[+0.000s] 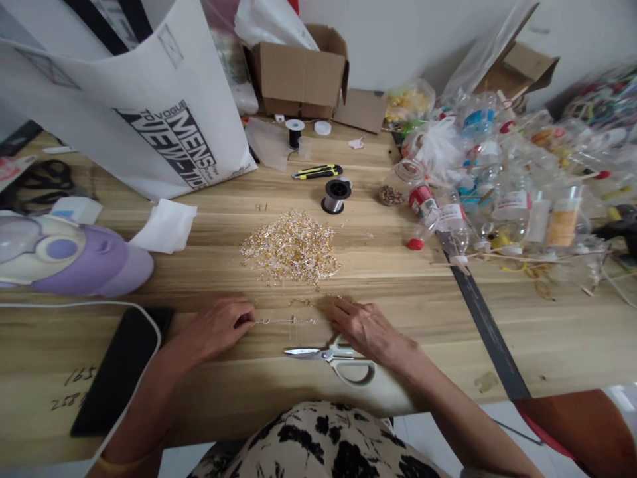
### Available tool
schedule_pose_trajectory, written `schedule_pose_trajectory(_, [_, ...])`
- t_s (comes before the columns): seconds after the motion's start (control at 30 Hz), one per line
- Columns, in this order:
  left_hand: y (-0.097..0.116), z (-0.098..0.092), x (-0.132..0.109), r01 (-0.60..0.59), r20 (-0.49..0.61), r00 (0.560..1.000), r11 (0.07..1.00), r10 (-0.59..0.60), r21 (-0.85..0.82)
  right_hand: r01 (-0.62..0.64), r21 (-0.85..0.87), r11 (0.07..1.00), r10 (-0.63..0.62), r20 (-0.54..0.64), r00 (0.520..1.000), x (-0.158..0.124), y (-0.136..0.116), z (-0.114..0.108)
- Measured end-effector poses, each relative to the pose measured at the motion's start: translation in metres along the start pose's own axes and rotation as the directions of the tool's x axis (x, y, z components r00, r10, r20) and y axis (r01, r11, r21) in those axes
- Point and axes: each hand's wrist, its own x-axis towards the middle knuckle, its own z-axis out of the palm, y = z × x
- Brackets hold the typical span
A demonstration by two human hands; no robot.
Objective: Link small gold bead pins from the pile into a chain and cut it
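Note:
A thin silvery chain with small charms [293,321] stretches across the table between my two hands. My left hand [221,323] rests on the wood with its fingertips pinched on the chain's left end. The right end runs under the fingers of my right hand [361,324], which are closed on it. Just above the chain lies a short gold-coloured strand [302,303]. Scissors with pale handles [326,354] lie below it, partly beneath my right hand, blades pointing left. Beyond my hands is a heap of gold and clear beads on fine strands [293,249].
Behind the heap are a wire spool [337,196], a yellow-black utility knife [317,172] and a black thread spool [294,136]. Plastic bottles [510,199] crowd the right. At left stand a white bag [199,86], a purple device [89,259] and a black phone-like slab [119,372] crossed by a cable.

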Motion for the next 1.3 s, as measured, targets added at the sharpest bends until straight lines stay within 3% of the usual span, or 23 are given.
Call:
schedule_pose_trajectory(0.23, [0.006,-0.005,0.003,0.009,0.04,0.999,0.998,-0.007,-0.054,0.091,0.073,0.993,-0.093,0.026,0.995,-0.015,-0.011,-0.012])
schedule_pose_trajectory(0.4, [0.027,0.002,0.015,-0.137,-0.003,0.991,0.985,0.137,-0.104,0.107,0.046,0.993,-0.109,0.061,0.992,-0.02,-0.023,-0.012])
schedule_pose_trajectory(0.57, [0.041,0.019,0.023,-0.254,0.018,0.967,0.967,0.254,-0.008,0.133,0.067,0.989,-0.137,0.059,0.989,-0.021,-0.032,-0.008])
schedule_pose_trajectory(0.8, [0.045,0.027,0.021,-0.299,0.005,0.953,0.942,0.302,0.153,0.209,0.102,0.972,-0.221,0.124,0.967,-0.019,-0.037,-0.008])
schedule_pose_trajectory(1.0, [0.048,0.029,0.016,-0.32,0.038,0.947,0.925,0.319,0.207,0.231,0.101,0.968,-0.239,0.081,0.968,-0.009,-0.029,-0.012])
schedule_pose_trajectory(1.3, [0.046,0.032,0.014,-0.366,0.014,0.929,0.913,0.37,0.179,0.108,-0.051,0.993,-0.112,-0.081,0.99,0.029,-0.016,-0.01])
